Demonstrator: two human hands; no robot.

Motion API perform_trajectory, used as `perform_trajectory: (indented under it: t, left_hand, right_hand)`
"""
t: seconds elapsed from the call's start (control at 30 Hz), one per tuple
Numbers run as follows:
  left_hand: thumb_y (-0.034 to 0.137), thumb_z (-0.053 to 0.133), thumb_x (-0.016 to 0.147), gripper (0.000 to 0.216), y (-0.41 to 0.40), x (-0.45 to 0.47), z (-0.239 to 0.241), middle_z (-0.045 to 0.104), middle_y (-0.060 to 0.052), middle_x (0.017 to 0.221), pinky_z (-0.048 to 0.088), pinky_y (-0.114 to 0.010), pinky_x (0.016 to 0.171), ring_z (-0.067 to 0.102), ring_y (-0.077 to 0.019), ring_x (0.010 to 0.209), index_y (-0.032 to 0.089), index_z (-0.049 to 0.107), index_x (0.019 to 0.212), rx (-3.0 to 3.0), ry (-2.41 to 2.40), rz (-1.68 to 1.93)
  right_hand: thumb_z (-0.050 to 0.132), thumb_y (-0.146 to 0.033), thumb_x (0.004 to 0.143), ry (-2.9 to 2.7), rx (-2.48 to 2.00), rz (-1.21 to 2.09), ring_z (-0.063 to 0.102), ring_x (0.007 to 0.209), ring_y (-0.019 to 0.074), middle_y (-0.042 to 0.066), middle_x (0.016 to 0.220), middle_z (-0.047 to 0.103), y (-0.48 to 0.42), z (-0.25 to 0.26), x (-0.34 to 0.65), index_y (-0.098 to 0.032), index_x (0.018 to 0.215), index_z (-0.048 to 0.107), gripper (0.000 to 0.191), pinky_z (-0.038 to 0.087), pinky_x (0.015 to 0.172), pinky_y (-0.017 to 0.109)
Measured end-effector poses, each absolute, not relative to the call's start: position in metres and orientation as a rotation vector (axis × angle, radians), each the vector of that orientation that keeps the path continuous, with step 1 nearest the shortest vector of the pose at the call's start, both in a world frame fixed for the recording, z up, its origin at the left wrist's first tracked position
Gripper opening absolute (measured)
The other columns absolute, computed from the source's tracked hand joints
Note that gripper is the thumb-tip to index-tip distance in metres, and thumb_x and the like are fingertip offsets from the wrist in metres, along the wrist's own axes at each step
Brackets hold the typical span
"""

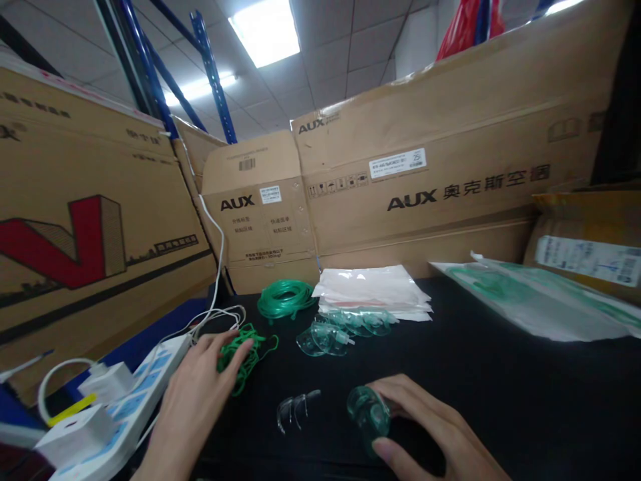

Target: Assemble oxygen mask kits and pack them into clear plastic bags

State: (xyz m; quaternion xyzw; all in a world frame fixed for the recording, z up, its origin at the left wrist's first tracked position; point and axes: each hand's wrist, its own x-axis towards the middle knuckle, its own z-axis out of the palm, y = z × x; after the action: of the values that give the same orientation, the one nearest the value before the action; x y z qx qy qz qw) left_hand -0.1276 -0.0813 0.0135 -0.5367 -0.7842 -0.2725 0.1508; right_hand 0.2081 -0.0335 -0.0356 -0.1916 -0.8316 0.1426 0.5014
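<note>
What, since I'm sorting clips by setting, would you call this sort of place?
Probably a makeshift workbench in a storeroom or small workshop: blue metal racking behind, large cardboard panels standing around a black work surface, and several translucent green masks on it.

Power strip (134, 415) far left, cord bundle (252, 357) to its right, tubing coil (274, 304) behind, masks (328, 339) before packets (370, 286)

A blown-out panel (265, 30) and a tube (200, 89) to its left throw cool white light from the far ceiling. The black desk (501, 401) is dim, swallowing shadows; masks (328, 339) and bags (368, 284) glint. Wide-angle distortion stretches the sides, where print on the left box (65, 164) blurs.
</note>
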Motion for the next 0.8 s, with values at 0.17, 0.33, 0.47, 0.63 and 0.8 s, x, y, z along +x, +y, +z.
perform_trajectory:
  t: [0.17,0.33,0.47,0.63,0.8]
  left_hand:
    - [0.067,0.049,0.091,0.062,-0.086,-0.174,0.009,0.078,-0.02,0.108,0.056,-0.052,0.087,0.074,-0.0433,0.099,0.015,0.077,0.109,-1.434,-2.506,-0.534]
    - [0.052,0.048,0.092,0.047,-0.087,-0.179,0.008,0.081,-0.015,0.103,0.056,-0.049,0.08,0.075,-0.0433,0.099,0.021,0.078,0.109,-1.418,-2.613,-0.443]
    - [0.051,0.042,0.095,0.047,-0.09,-0.175,0.014,0.081,-0.013,0.094,0.055,-0.045,0.071,0.075,-0.0426,0.089,0.024,0.079,0.109,-1.35,-2.517,-0.479]
    - [0.06,0.057,0.089,0.04,-0.094,-0.163,0.03,0.078,-0.001,0.07,0.047,-0.032,0.054,0.072,-0.0312,0.064,0.029,0.08,0.099,-1.075,-2.299,-0.961]
    - [0.068,0.071,0.079,0.049,-0.089,-0.157,0.04,0.072,0.001,0.057,0.039,-0.021,0.04,0.058,-0.0155,0.044,0.02,0.078,0.078,-1.122,-2.143,-1.704]
  right_hand:
    - [0.075,-0.02,0.089,-2.062,-0.45,0.406,0.078,0.093,0.0137,-0.001,0.103,0.079,-0.033,-0.033,0.209,-0.026,0.118,0.068,0.03,0.059,0.088,0.013]
    - [0.073,-0.021,0.091,-2.049,-0.443,0.432,0.078,0.098,0.0168,0.002,0.109,0.079,-0.035,-0.033,0.213,-0.026,0.121,0.067,0.031,0.061,0.086,0.015]
    - [0.073,-0.018,0.091,-2.081,-0.463,0.486,0.078,0.096,0.0169,0.003,0.108,0.078,-0.032,-0.038,0.213,-0.026,0.122,0.067,0.033,0.062,0.087,0.018]
    - [0.074,-0.018,0.089,-2.107,-0.48,0.556,0.077,0.096,0.0161,0.002,0.107,0.077,-0.031,-0.039,0.21,-0.025,0.122,0.067,0.035,0.062,0.086,0.019]
    - [0.074,-0.017,0.088,-2.115,-0.487,0.569,0.077,0.097,0.0167,0.002,0.107,0.077,-0.03,-0.04,0.211,-0.026,0.122,0.067,0.035,0.061,0.087,0.019]
